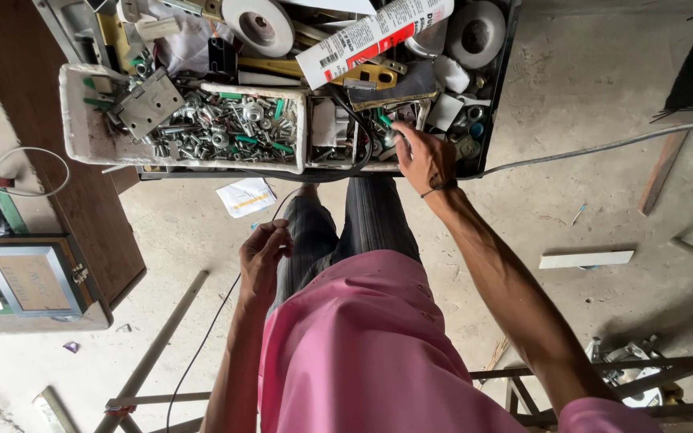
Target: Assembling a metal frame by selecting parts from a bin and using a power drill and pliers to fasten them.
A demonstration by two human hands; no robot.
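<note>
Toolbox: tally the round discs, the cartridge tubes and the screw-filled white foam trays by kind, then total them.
Round discs: 2
Cartridge tube: 1
Screw-filled white foam tray: 1
Total: 4

I see a pink shirt [362, 353] over grey-striped trousers [346, 228]. The white tray [82, 136] holds silver screws [226, 128] mixed with green wall plugs [278, 108]. A red-and-white tube [370, 36] lies across the black toolbox [497, 96].
</note>
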